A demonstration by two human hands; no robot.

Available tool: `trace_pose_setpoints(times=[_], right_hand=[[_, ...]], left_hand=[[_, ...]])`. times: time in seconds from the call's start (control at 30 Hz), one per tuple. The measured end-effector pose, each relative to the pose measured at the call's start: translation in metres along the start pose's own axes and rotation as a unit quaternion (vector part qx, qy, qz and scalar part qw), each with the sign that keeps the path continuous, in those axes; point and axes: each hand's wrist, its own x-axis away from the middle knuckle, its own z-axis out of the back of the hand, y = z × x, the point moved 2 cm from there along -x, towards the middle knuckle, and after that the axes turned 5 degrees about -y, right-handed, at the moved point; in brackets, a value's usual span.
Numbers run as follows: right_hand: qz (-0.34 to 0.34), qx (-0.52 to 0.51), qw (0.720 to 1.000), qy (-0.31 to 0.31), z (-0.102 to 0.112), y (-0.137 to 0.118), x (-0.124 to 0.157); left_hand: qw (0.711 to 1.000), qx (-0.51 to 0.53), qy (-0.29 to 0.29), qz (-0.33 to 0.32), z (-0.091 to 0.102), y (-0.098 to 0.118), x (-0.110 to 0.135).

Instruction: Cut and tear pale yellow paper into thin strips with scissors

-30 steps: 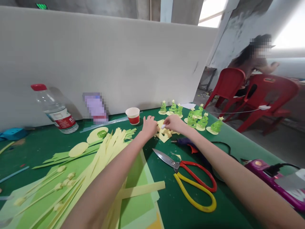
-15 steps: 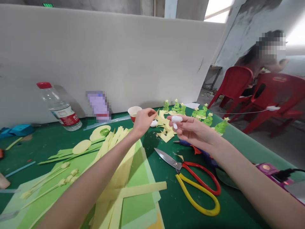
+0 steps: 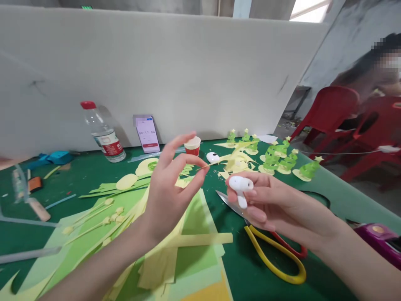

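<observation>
My left hand [image 3: 171, 188] is closed in a pinch, thumb against forefinger, on a thin yellow paper strip [image 3: 213, 163] whose far end runs toward a pile of cut yellow paper scraps [image 3: 239, 161]. A white wireless earbud [image 3: 240, 184] is gripped between the fingers and thumb of my right hand [image 3: 266, 198], its stem pointing down. Under that hand lies a pair of scissors [image 3: 266, 259] with one yellow and one red handle, blades partly hidden. Just beyond my left fingertips rests a small white oval object [image 3: 213, 157] with a dark spot.
Several green spiral paper trees [image 3: 271, 161] with star tops stand at the back right. A water bottle [image 3: 108, 142], a phone [image 3: 148, 136] and a paper cup [image 3: 192, 146] stand along the white partition [image 3: 175, 79]. Paper strips [image 3: 206, 239] cover the near left; a person sits beyond.
My view has turned left. Both hands have come nearer, and the left has drawn back from the scraps with the thin paper strip. The earbud stays in my right hand.
</observation>
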Motion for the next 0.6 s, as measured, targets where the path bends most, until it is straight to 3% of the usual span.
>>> trace_pose_setpoints(times=[0.07, 0.17, 0.23, 0.4, 0.6], right_hand=[[-0.005, -0.004, 1.000, 0.011, -0.003, 0.002, 0.001], [0.007, 0.014, 1.000, 0.016, -0.006, 0.005, 0.001], [0.025, 0.035, 0.999, 0.033, -0.007, 0.006, 0.000], [0.052, 0.072, 0.991, 0.099, -0.008, 0.009, 0.000], [0.090, 0.053, 0.983, 0.152, -0.009, 0.014, 0.004]], left_hand=[[1.000, -0.017, 0.002, 0.017, 0.002, -0.003, 0.000], [0.983, 0.122, -0.035, 0.136, 0.003, -0.004, 0.002], [0.965, 0.196, -0.031, 0.171, 0.003, 0.002, 0.006], [0.967, 0.236, -0.003, 0.094, 0.003, 0.021, 0.022], [0.987, 0.135, -0.066, -0.060, -0.001, 0.022, 0.030]])
